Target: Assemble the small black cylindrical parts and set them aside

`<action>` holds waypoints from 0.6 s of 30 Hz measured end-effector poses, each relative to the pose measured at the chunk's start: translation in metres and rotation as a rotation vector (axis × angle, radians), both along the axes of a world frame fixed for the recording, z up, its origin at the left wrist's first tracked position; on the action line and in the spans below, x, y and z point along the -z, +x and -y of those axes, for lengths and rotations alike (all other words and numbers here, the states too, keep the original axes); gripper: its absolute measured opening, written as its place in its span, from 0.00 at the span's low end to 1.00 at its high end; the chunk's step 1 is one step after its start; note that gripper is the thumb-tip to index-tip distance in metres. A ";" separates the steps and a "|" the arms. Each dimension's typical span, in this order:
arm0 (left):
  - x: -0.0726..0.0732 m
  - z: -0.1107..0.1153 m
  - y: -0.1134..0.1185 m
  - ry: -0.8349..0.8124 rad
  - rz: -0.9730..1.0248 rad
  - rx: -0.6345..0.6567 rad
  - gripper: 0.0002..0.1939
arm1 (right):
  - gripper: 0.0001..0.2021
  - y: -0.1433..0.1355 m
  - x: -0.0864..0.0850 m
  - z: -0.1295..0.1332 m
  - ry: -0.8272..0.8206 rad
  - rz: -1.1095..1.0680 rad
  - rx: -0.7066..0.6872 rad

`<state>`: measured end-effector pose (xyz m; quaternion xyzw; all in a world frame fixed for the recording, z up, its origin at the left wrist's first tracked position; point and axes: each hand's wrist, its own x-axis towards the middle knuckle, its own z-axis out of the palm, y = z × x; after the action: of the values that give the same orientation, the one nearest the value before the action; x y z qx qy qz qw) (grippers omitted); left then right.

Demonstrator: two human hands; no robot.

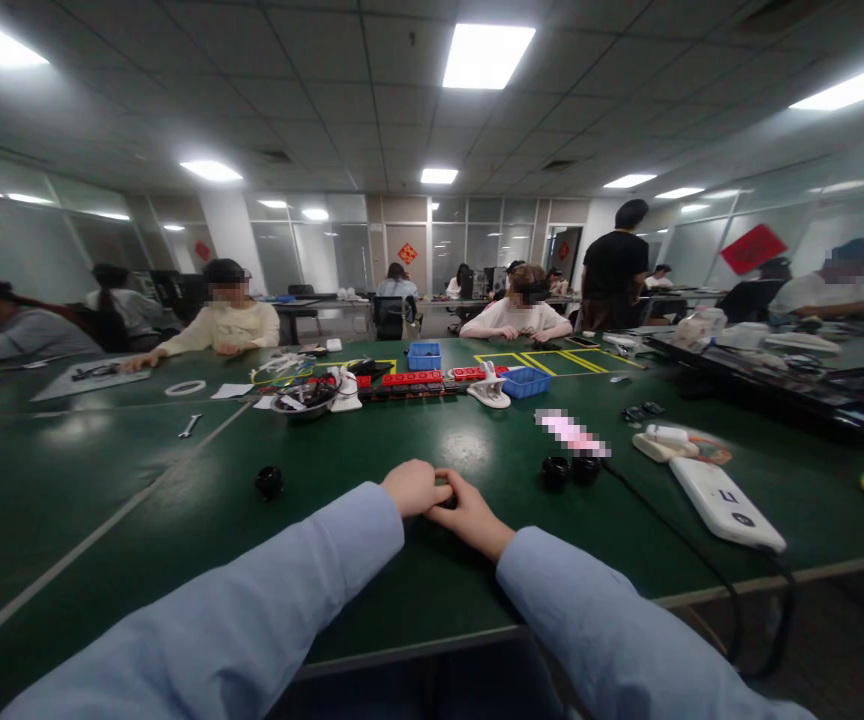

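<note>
My left hand (411, 488) and my right hand (471, 515) meet over the green table in front of me, both with fingers curled inward. Between them a small black part (448, 501) shows, mostly covered by the fingers, so its full shape is hidden. To the left stands a round black piece (269, 482) with a shiny surface. Right of my hands two similar pieces, a round black one (554, 473) and another (586, 468), stand side by side.
A white power bank (728, 503) with a black cable (672, 530) lies on the right. Blue bins (526, 382), red trays (413, 378) and a white clamp (489, 388) stand farther back. A wrench (190, 426) lies left. Several people sit around the table.
</note>
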<state>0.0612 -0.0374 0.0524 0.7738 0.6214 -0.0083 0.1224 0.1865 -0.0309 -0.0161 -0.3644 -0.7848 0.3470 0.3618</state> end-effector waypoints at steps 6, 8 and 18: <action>0.015 0.026 -0.038 -0.045 0.235 0.143 0.24 | 0.23 0.010 -0.003 0.011 0.008 0.042 -0.089; 0.023 0.032 -0.050 -0.040 0.296 0.194 0.19 | 0.19 0.011 -0.005 0.013 0.043 0.070 -0.105; 0.051 0.015 -0.039 0.133 0.382 0.213 0.21 | 0.15 0.002 -0.015 0.016 0.211 0.203 -0.092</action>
<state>0.0226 -0.0527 0.0015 0.8288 0.5011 0.1663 0.1851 0.1881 -0.0466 -0.0011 -0.3212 -0.8652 0.2405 0.3007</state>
